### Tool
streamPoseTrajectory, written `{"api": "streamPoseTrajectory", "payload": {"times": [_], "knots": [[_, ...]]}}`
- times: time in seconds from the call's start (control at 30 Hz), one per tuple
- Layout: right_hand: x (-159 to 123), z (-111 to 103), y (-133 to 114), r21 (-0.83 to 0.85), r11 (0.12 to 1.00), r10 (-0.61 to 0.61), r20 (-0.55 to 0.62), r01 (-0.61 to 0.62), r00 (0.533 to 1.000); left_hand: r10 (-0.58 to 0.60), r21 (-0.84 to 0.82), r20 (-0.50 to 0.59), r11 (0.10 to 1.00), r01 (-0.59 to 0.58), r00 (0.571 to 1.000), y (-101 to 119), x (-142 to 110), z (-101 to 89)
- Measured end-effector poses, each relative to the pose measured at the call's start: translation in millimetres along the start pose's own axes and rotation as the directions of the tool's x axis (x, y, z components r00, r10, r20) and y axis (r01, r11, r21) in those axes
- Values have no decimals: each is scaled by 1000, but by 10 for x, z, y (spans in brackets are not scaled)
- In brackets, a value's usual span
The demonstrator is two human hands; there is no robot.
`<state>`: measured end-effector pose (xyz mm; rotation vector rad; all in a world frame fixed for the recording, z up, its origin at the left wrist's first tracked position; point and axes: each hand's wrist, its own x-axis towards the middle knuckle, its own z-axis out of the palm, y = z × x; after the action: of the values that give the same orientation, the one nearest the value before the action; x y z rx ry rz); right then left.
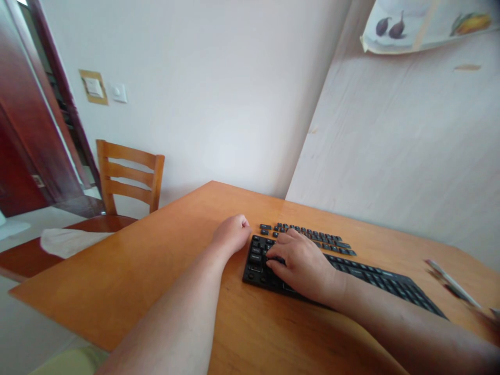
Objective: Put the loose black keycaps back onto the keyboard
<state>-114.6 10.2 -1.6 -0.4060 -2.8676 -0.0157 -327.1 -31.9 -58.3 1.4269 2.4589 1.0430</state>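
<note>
A black keyboard (255, 268) lies on the wooden table, with some spots at its left end lacking caps. My right hand (299, 260) is over that left part, fingers bent, with thumb and index finger close together against the keys. Whatever is between those fingertips is too small to make out. Just left of the keyboard's corner, my left hand (232, 232) rests on the table, closed in a fist, its inside hidden. Behind the keyboard, loose black keycaps (332, 239) lie in rows, partly covered by my right hand.
The wooden table (175, 250) runs up to the wall. A pen-like stick (453, 284) lies to the right, blurred. On the left stands a wooden chair (130, 174) with a white cloth (70, 242) on its seat. A picture sheet (425, 26) hangs at upper right.
</note>
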Motion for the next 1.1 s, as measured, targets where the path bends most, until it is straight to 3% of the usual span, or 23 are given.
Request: {"api": "streamPoseTrajectory", "payload": {"times": [0.43, 1.1], "knots": [[12, -74, -160, -118, 992, 55, 77, -46, 996, -22, 0, 32, 1000, 22, 999, 36, -13, -33], [-130, 111, -431, -405, 909, -25, 176, 95, 984, -52, 47, 27, 998, 51, 998, 85, -37, -45]]}}
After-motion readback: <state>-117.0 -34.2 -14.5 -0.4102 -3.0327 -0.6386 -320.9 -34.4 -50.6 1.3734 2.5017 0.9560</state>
